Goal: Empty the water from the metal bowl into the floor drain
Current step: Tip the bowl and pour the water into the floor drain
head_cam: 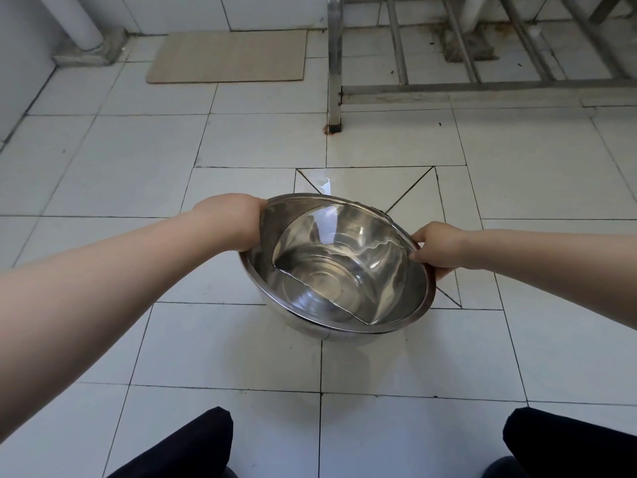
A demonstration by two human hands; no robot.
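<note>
Clearly bowl (339, 267) is stiff, slick steel w/ water (348, 270) sloshing, so prob heavy, shifting. Left hand (234, 222) and right hand (437, 246) grip opposite rim edges, fingers curled round it, above floor's sloped tiles (365, 188); drain itself not visible. Rim's best hold.

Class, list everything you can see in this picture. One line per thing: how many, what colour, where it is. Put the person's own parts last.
metal bowl: one, silver, held over the floor at centre, tilted away from the person.
water: clear, pooled toward the bowl's far right side; a little spills past the far rim.
floor tiles: many, white with dark joints; diagonal cuts meet behind the bowl, the drain itself hidden.
mat: one, beige, far left by the wall.
metal frame: one, grey, far right, leg standing on the floor.
pipe: one, white, top left corner.
left hand: grips the bowl's left rim.
right hand: grips the bowl's right rim.
legs: two, dark trousers, bottom edge.
</note>
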